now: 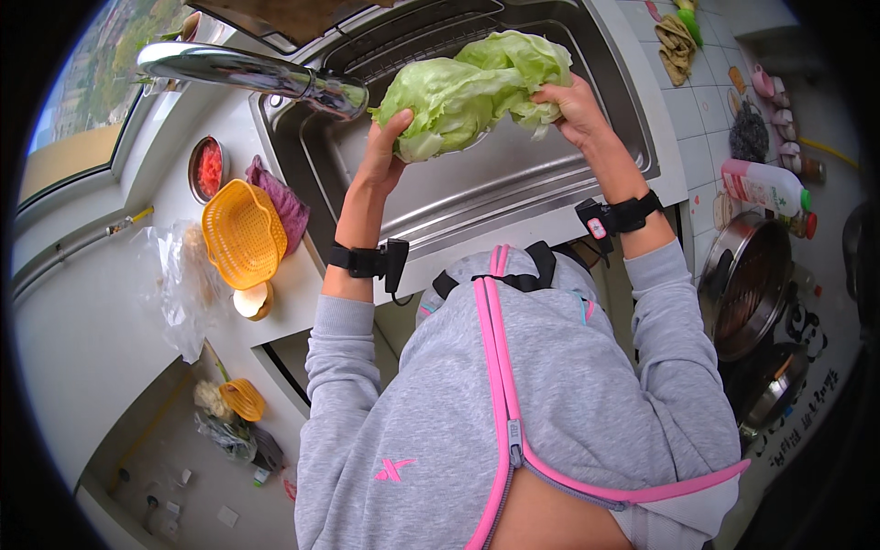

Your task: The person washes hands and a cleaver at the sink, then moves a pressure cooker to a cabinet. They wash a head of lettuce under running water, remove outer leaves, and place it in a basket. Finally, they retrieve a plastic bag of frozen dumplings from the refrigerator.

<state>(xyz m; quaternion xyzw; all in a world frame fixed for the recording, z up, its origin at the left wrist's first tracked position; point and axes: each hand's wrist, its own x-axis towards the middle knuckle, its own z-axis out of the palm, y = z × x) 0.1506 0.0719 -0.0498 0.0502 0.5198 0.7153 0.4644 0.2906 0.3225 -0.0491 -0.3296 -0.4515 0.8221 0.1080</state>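
Note:
Pale green lettuce leaves (450,103) are held up over the stainless steel sink (481,185), one larger cupped clump at the left and another at the right. My left hand (386,148) grips the lower left edge of the leaves, thumb on top. At their right side, my right hand (574,110) pinches the leaf edge between thumb and fingers. Close to the left end of the lettuce is the spout of a chrome faucet (337,95); no water can be made out. The fingers beneath the leaves are partly hidden.
Left of the sink are a metal bowl of chopped red food (208,170), a yellow plastic basket (246,234), a purple cloth (287,206), a clear plastic bag (175,289) and a cut round item (253,301). Bottles (766,185) and a steel pot (746,285) stand at right.

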